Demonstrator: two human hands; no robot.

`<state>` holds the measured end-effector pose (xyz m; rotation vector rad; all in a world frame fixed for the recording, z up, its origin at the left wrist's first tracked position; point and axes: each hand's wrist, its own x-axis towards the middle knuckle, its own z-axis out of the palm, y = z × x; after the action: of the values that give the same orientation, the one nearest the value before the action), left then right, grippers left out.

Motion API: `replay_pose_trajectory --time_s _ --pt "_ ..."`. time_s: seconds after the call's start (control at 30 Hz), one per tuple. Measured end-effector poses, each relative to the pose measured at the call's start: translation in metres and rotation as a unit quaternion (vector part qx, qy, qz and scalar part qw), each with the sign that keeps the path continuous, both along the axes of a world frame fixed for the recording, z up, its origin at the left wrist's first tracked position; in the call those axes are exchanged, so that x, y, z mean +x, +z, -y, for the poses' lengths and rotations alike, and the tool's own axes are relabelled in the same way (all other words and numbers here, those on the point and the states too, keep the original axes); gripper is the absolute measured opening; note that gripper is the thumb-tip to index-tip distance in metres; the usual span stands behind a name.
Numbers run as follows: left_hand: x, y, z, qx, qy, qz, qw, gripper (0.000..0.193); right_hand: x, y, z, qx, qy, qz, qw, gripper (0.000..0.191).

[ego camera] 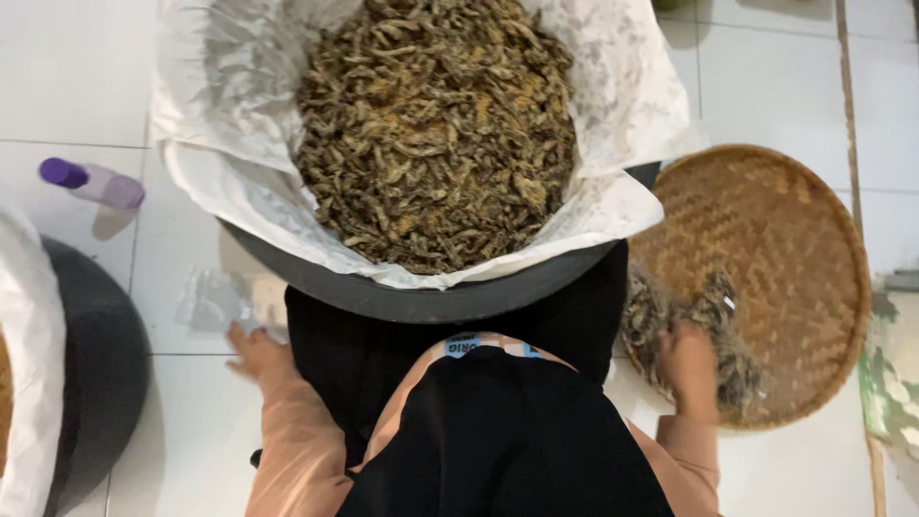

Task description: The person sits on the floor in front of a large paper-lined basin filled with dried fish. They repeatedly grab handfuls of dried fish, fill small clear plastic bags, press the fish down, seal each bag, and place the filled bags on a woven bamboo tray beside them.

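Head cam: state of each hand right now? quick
Left hand: open, fingers on a clear plastic bag on the floor.
Right hand: in the dried fish on the woven tray; grip cannot be told.

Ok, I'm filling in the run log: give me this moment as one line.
left hand: on clear plastic bags | right hand: in dried fish pile on woven tray | paper-lined basin: full

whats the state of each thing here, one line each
basin: paper-lined, heaped with dried fish
woven tray: mostly bare, small pile at near edge
purple-capped bottle: lying on its side, capped
right hand: on the tray's pile
left hand: touching clear plastic bags on the floor
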<state>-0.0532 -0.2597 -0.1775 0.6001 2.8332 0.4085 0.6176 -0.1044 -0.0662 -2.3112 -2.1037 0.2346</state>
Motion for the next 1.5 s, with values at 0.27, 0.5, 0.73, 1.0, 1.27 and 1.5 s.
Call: replay_pose_trajectory --time_s 0.27,0.5,0.73,1.0,1.27,1.5 --pt "-0.011 0.007 -0.020 0.099 0.029 -0.001 0.995 0.023 -0.099 0.098 -0.056 0.213 0.136 -0.109 0.961 0.037" --pt "-0.038 0.016 -0.040 0.167 0.023 -0.271 0.948 0.010 -0.165 0.137 -0.079 0.244 0.211 -0.160 0.933 0.033" --pt "-0.078 0.054 -0.054 0.620 0.277 0.038 0.733 0.038 -0.200 0.194 -0.083 0.332 0.276 -0.244 0.868 0.023" --pt "-0.011 0.203 -0.119 0.739 -0.025 0.106 0.665 0.031 -0.263 0.247 -0.082 0.362 0.391 -0.300 0.792 0.021" --pt "0.154 0.270 -0.193 0.588 -0.271 -0.070 0.759 0.035 -0.337 0.217 -0.054 0.130 0.416 -0.572 0.695 0.024" --pt "0.206 0.269 -0.200 0.612 -0.291 -0.089 0.730 0.016 -0.336 0.147 -0.089 -0.074 0.271 -0.704 0.652 0.040"
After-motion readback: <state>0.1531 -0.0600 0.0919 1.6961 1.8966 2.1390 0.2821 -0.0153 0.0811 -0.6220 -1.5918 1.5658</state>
